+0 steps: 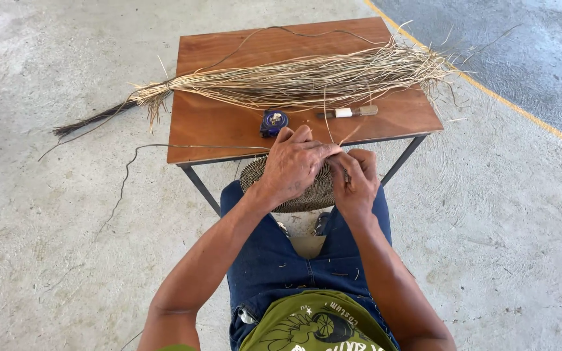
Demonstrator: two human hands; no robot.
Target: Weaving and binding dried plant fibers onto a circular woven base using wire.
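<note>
My left hand lies over the top of a round woven basket piece that rests on my knees, and its fingers pinch thin pale strands at the rim. My right hand meets it from the right and grips the same strands and the edge of the weave. A few loose strands stick up from between my fingers toward the table. Most of the woven piece is hidden under my hands.
A small brown wooden table on black metal legs stands just beyond my knees. On it lie a long bundle of dried straw fibres, a small blue round tool and a knife with a wrapped handle. Concrete floor lies all around, with a yellow line at the right.
</note>
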